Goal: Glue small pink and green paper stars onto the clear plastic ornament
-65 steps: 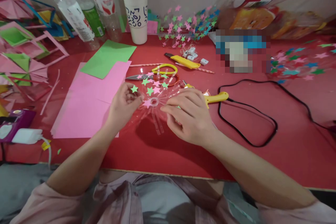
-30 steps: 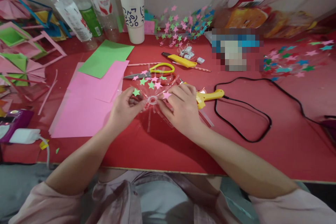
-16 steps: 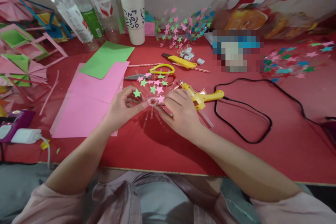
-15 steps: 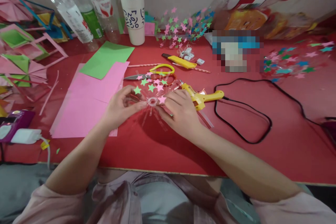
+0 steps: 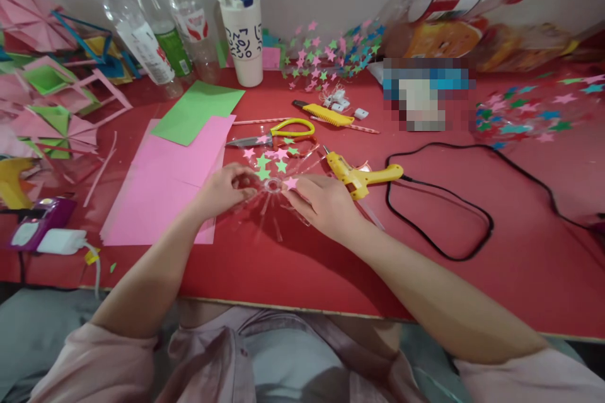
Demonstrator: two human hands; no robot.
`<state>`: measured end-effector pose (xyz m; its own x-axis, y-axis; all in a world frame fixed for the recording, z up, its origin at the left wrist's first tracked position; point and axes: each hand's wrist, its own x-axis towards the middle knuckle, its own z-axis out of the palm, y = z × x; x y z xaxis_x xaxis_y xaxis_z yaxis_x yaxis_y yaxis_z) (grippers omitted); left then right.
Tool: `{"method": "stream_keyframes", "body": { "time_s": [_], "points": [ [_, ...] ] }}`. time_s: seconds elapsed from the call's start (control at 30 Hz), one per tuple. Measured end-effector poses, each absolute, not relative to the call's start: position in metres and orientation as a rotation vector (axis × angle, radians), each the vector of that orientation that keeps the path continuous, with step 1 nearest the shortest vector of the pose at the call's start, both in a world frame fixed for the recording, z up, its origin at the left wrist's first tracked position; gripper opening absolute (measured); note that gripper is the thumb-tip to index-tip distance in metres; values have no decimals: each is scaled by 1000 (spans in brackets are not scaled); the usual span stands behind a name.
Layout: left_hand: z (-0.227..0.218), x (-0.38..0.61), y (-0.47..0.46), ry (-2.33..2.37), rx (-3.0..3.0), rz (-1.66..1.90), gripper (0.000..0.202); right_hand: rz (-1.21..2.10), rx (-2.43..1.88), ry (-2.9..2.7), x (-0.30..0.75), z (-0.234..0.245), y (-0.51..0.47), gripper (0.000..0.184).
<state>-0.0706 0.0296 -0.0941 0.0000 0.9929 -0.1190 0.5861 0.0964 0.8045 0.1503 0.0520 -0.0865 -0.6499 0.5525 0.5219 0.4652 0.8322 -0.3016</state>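
1. Head view, grip: the plastic piece (image 5: 273, 186), a clear bottle neck cut into strips and fanned out flat, is held low over the table (image 5: 331, 264) between both hands. A strip on its left side is pinched by the closed fingers of the left hand (image 5: 222, 191). A strip on its right side is pinched by the right hand (image 5: 326, 201), with a pink star (image 5: 290, 183) right at the fingertips.
2. Progress: paper stars (image 5: 263, 167) are seen stuck on the strips beyond the grip, while the strips on the near side are bare. Roughly half is judged covered.
3. Surroundings: a glue gun (image 5: 363, 175) is laid just beyond the right hand, and scissors (image 5: 278, 134) beyond the piece. Pink paper (image 5: 165, 182) is spread left of the left hand.
4. Writing: dark blue marks are seen on the cup (image 5: 243, 31) far beyond the grip, but no word can be read. The labels on the bottles (image 5: 146, 53) are too small to read.
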Motion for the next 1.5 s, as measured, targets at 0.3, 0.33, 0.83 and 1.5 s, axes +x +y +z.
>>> {"method": "stream_keyframes", "body": {
  "time_s": [0.3,0.33,0.83,1.5],
  "points": [
    [-101,-65,36,1725,1673,830,18,223,-735,-2424,150,-87,50,24],
    [-102,-65,37,1729,1666,835,20,239,-742,-2423,150,-87,50,23],
    [-105,-68,43,1650,1628,923,25,228,-629,-2270,151,-81,52,11],
    [-106,-82,42,1614,1673,868,23,228,-673,-2260,149,-78,44,21]
  ]
}}
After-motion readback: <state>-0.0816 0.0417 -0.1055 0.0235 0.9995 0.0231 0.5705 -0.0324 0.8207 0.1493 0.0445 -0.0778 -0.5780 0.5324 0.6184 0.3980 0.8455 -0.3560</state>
